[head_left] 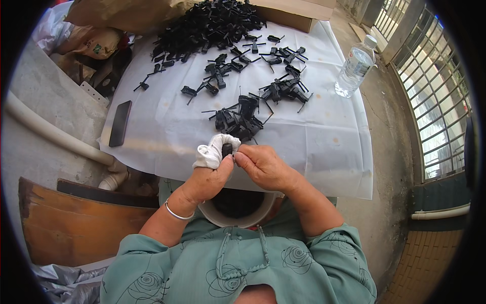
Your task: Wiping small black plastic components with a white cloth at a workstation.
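Observation:
My left hand, its fingers wrapped in white cloth, pinches a small black plastic part just above a white bucket in my lap. My right hand closes on the same part from the right, fingertips touching it. Right beyond my hands lies a small heap of black plastic clips on a table covered with a white sheet. More clips are scattered further out, and a large pile sits at the far edge.
A black phone lies at the table's left edge. A clear water bottle stands on the ground to the right. A cardboard box is at the back, bags at far left, a wooden board at lower left.

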Motion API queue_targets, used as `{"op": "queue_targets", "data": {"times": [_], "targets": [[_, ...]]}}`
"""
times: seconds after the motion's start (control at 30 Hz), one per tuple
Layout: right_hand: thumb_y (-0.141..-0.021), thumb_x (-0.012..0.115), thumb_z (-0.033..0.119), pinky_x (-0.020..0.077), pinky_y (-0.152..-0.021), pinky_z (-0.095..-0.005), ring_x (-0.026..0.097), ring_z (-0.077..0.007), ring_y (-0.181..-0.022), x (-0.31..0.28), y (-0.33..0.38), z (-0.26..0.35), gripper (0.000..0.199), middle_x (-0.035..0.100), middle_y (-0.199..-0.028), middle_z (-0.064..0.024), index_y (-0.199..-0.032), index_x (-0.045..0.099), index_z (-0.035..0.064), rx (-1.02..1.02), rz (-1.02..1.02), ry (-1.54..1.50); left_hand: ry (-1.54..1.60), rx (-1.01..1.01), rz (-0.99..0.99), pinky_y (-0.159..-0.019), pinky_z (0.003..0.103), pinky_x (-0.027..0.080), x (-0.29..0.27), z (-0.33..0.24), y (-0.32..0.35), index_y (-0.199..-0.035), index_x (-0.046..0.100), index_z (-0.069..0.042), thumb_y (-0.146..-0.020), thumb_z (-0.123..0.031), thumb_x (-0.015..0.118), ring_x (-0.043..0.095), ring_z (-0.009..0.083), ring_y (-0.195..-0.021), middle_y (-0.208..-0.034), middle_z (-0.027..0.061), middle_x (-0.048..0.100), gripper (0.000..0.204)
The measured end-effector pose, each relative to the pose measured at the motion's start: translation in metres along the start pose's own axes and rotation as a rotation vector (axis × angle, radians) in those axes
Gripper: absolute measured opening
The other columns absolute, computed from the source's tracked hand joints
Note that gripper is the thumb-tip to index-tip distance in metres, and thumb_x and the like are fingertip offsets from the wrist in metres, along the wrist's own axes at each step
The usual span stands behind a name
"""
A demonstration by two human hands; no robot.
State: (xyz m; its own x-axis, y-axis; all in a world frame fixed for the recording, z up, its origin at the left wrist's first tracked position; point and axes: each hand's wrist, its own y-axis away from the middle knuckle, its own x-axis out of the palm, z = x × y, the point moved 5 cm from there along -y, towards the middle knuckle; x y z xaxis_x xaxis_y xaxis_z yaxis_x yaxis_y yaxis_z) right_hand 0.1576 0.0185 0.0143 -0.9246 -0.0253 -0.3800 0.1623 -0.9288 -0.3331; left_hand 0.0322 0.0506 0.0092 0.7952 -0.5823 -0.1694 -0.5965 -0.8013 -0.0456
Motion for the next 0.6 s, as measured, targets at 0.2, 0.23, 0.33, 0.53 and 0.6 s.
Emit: {"op": "queue_targets", "data": {"times": [0.2,0.23,0.33,0.53,0.6], "targets": [[-0.088,0.052,0.013,0.0391,-0.052,-0.0386,0.048,-0.0354,-0.056,0.019,0.002,0.004,0.021,0.050,-0.063,-0.0178,-0.072,0.050,0.0002,-0.073,-0.045,0.063,-0.331,0.281,-0.167,-0.071,0.033,0.044,0.000,-0.006,0.016,-0.106,0.047,-0.002,-0.079,-0.003,0.046,0.054,0.0328,-0.080,-0.086,0.0160,0.054,0.027],[-0.088,0.052,0.012,0.0391,-0.052,-0.0393,0.049,-0.0365,-0.057,0.020,0.002,0.005,0.020,0.050,-0.063,-0.0182,-0.071,0.050,0.0002,-0.085,-0.057,0.070,-0.329,0.280,-0.167,-0.071,0.033,0.044,-0.001,-0.009,0.017,-0.106,0.047,-0.002,-0.079,-0.003,0.046,0.054,0.0328,-0.080,-0.086,0.0160,0.054,0.027],[-0.087,0.054,0.015,0.0395,-0.052,-0.0403,0.050,-0.0358,-0.056,0.008,0.001,0.003,0.022,0.051,-0.063,-0.0176,-0.071,0.050,0.0001,-0.019,0.067,0.132,-0.381,0.086,-0.040,-0.074,0.035,0.045,-0.007,-0.016,0.018,-0.104,0.052,-0.001,-0.080,-0.007,0.051,0.055,0.0330,-0.083,-0.088,0.0164,0.057,0.024],[-0.081,0.061,0.019,0.0390,-0.048,-0.0358,0.049,-0.0268,-0.049,-0.016,0.003,-0.019,0.025,0.053,-0.059,-0.0127,-0.070,0.051,-0.0003,0.093,-0.227,0.801,-0.536,0.181,-0.073,-0.077,0.035,0.048,-0.016,-0.011,0.017,-0.098,0.060,-0.001,-0.078,-0.013,0.063,0.058,0.0312,-0.089,-0.097,0.0163,0.060,0.023],[-0.081,0.060,0.018,0.0378,-0.047,-0.0333,0.046,-0.0217,-0.048,-0.020,0.004,-0.016,0.023,0.051,-0.056,-0.0110,-0.069,0.052,-0.0006,0.186,-0.201,0.500,-0.488,0.171,-0.161,-0.075,0.032,0.048,-0.017,0.007,0.015,-0.103,0.057,-0.001,-0.078,-0.010,0.065,0.059,0.0274,-0.085,-0.098,0.0142,0.060,0.028]]}}
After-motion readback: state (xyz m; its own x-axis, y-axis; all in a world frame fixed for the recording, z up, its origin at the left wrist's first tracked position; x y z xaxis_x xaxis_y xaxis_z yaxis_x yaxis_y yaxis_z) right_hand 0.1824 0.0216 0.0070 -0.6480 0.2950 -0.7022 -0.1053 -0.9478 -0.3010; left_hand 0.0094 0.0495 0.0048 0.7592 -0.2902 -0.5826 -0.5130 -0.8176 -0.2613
